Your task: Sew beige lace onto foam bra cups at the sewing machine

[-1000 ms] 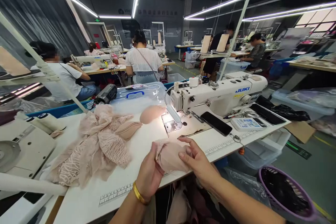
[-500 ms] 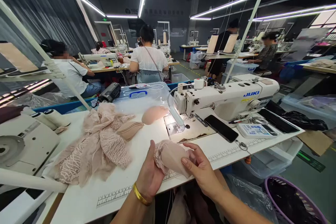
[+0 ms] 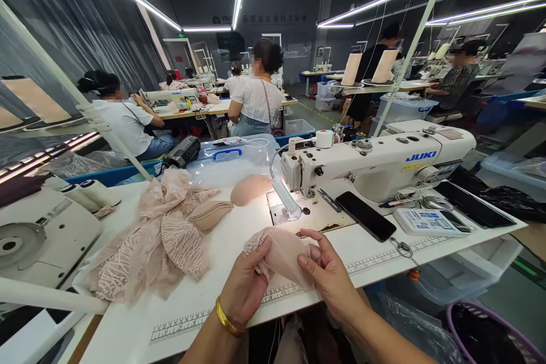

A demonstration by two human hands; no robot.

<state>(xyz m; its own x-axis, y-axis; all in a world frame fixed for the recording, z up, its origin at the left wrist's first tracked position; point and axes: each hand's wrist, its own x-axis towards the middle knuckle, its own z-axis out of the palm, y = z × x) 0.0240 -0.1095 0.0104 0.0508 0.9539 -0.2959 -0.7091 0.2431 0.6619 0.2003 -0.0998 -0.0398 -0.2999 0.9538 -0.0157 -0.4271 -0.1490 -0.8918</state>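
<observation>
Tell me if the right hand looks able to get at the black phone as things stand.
Probably yes: the black phone lies uncovered beyond the right hand, with nothing visibly standing between them. That hand is holding beige fabric, though, so it would likely have to let go first.

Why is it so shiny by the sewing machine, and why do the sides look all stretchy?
In the head view, a small lamp glares beside the sewing machine; in the head view's edges, things like the thread cone slant and stretch, probably from a wide lens; mid-picture in the head view, the pale cloth piece looks clearer.
</observation>
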